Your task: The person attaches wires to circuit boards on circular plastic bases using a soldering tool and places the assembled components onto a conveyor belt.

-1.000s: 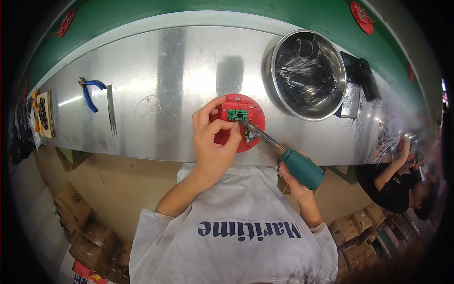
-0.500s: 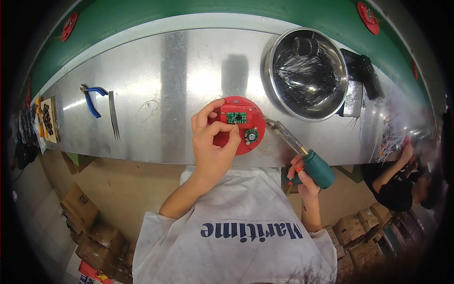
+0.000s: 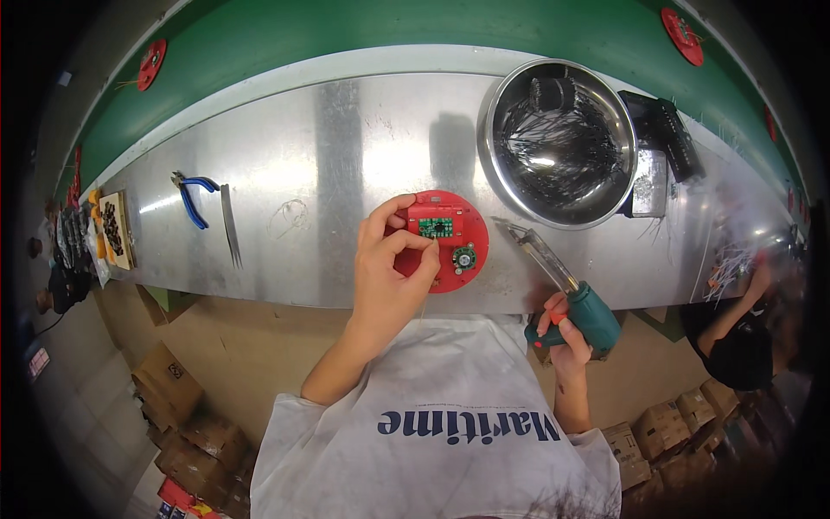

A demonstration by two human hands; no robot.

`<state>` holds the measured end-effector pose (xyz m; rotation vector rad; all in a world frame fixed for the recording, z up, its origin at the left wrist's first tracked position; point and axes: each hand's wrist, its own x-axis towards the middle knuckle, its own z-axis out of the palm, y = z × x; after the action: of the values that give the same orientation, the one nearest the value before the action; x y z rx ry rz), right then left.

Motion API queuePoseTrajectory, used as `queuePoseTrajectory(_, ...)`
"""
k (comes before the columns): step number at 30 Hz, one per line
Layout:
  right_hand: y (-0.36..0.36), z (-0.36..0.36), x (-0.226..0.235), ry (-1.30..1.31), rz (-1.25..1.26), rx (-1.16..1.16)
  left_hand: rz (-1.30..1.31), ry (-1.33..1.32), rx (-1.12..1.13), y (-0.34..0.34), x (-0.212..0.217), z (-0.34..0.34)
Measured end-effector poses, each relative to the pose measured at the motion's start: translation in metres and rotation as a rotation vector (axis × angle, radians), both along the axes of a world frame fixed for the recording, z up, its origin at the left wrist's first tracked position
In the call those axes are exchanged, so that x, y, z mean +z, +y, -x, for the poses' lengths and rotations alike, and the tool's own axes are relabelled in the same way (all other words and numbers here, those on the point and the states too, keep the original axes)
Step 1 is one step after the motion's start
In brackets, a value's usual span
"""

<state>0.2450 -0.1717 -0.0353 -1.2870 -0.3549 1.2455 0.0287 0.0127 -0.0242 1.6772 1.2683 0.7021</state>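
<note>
A round red plastic housing (image 3: 474, 227) lies on the metal bench. It carries a small green circuit board (image 3: 435, 227) and, below that, a round part with a green rim (image 3: 464, 258). My left hand (image 3: 385, 259) rests over its left side, thumb and forefinger pinching a thin pale wire (image 3: 434, 243) against the board's lower edge. Two other fingers touch the housing's upper left rim. In my right hand (image 3: 566, 336) is a green soldering gun (image 3: 590, 320) with a long metal barrel. Its tip points up and left, just beside the housing's right edge.
A steel bowl (image 3: 490, 143) of dark cut wires stands beyond the soldering gun, next to a black device (image 3: 661, 134). Blue-handled cutters (image 3: 195, 203), tweezers (image 3: 229, 225) and a tray of small dark parts (image 3: 124, 229) lie leftward. Past the bench runs a green belt (image 3: 389, 30). Another person works at right.
My right hand has drawn the soldering gun slightly right, so its tip sits a little farther from the housing. The left hand keeps its pinch. The whole view has shifted slightly.
</note>
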Motion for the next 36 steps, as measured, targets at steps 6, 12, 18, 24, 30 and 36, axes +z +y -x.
queuePoseTrajectory(6,0.006,0.001,-0.001,0.038,-0.031,-0.102,0.027,0.009,-0.075,0.009,0.010,0.007)
queuePoseTrajectory(12,0.000,0.003,-0.009,0.091,-0.095,-0.125,-0.034,0.168,-0.348,0.046,0.031,0.023)
queuePoseTrajectory(18,0.008,0.009,0.000,0.048,-0.105,-0.211,-0.342,0.310,-0.735,0.102,0.016,0.026)
queuePoseTrajectory(24,0.009,0.011,0.001,0.013,-0.105,-0.226,-0.370,0.207,0.326,0.266,-0.014,0.064)
queuePoseTrajectory(30,0.019,0.019,0.006,0.029,-0.108,-0.295,-0.625,0.752,0.470,0.403,-0.050,0.184)
queuePoseTrajectory(36,0.019,0.016,0.006,0.103,-0.093,-0.345,-0.609,0.951,0.296,0.460,-0.044,0.262)
